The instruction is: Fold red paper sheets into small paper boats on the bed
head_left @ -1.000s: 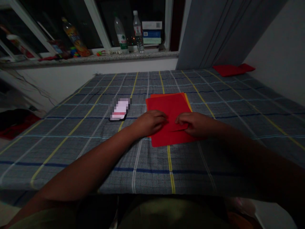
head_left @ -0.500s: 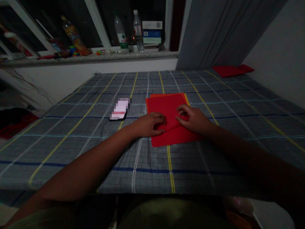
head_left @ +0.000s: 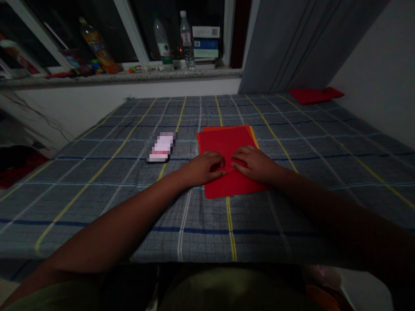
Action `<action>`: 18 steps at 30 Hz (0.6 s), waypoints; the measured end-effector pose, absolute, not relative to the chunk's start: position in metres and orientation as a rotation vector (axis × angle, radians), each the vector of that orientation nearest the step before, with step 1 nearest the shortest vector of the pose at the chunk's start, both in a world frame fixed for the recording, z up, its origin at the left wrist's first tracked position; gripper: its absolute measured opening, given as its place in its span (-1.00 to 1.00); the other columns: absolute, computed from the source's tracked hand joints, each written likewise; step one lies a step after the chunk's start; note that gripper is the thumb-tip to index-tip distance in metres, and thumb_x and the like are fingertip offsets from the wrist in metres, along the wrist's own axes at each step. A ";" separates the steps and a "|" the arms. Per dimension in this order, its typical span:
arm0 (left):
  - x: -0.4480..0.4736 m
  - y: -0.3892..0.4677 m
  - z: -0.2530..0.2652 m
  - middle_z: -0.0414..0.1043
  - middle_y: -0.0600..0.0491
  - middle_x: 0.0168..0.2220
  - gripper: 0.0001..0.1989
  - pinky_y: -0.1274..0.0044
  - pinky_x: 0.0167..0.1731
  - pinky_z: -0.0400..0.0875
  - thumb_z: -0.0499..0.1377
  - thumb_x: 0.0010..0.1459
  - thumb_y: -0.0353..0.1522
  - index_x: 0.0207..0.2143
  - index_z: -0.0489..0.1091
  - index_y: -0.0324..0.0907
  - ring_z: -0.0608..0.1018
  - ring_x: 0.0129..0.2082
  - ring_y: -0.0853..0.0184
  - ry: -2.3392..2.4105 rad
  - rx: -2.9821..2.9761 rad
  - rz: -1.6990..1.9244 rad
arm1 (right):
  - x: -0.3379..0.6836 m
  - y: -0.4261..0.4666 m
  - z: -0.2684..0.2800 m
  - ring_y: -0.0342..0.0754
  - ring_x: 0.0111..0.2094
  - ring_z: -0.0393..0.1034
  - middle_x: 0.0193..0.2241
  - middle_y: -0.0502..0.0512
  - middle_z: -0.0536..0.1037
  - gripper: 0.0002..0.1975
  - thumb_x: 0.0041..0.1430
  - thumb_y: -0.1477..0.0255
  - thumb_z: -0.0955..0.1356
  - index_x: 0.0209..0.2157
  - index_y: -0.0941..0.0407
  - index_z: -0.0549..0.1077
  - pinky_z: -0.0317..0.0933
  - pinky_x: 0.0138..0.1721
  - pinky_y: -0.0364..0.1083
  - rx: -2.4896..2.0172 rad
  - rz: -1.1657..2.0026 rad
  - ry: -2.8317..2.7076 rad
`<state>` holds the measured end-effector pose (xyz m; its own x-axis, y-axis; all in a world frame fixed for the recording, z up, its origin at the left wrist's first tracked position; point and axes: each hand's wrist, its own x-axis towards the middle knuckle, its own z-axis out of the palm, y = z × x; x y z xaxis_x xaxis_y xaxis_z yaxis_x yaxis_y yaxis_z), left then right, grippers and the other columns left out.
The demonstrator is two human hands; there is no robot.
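Observation:
A stack of square paper lies on the checked cloth in front of me, with a red sheet (head_left: 227,140) on top and orange paper (head_left: 255,137) peeping out at its back and right edges. A crease or folded edge seems to run across the red sheet between my hands, though the dim light blurs it. My left hand (head_left: 207,167) rests on the sheet's left side, fingers curled and thumb on the paper. From the right, my right hand (head_left: 254,163) bends over the same sheet, its fingertips close to the left ones. Paper under both palms is hidden.
Left of the paper lies a phone (head_left: 162,147) with a lit, blurred screen. A red packet (head_left: 313,96) is at the cloth's far right corner. Bottles (head_left: 164,47) and stacked books (head_left: 205,43) stand on the windowsill (head_left: 142,77). The checked cloth's (head_left: 207,235) front edge is near my body.
My right hand has shifted slightly left and come nearer to my left hand, its fingers lower on the red paper. My left hand has barely moved.

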<state>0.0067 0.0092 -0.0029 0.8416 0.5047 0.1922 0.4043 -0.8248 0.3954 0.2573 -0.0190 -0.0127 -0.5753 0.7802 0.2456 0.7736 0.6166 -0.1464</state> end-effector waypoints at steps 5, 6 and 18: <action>0.006 0.011 -0.007 0.51 -0.09 0.00 -0.79 0.31 0.15 0.36 0.22 0.32 -0.22 -0.12 0.43 -0.16 0.51 0.05 0.17 0.703 2.673 0.412 | 0.253 -0.031 -0.005 0.32 0.15 0.29 0.15 0.37 0.50 -0.57 0.43 0.19 0.27 0.05 0.17 0.60 0.17 0.11 0.23 -1.349 -0.170 -2.613; 0.006 0.011 -0.007 0.51 -0.09 0.00 -0.79 0.30 0.15 0.36 0.22 0.31 -0.22 -0.12 0.43 -0.16 0.51 0.05 0.17 0.702 2.671 0.412 | 0.251 -0.033 -0.002 0.31 0.14 0.31 0.14 0.37 0.51 -0.57 0.43 0.21 0.26 0.05 0.18 0.60 0.17 0.10 0.23 -1.342 -0.183 -2.634; -0.002 0.009 0.002 0.46 -0.16 0.13 -0.71 0.30 0.25 0.35 0.09 0.39 -0.26 0.03 0.45 -0.21 0.49 0.18 0.17 0.699 2.645 0.375 | 0.249 -0.038 -0.007 0.29 0.33 0.27 0.29 0.37 0.44 -0.50 0.47 0.29 0.21 0.30 0.21 0.40 -0.06 0.35 0.37 -1.370 -0.232 -2.700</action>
<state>-0.0016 0.0090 0.0016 0.8406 0.5182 0.1573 0.4175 -0.8051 0.4214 0.2488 -0.0375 -0.0070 -0.5882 0.7923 0.1619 0.8083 0.5821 0.0880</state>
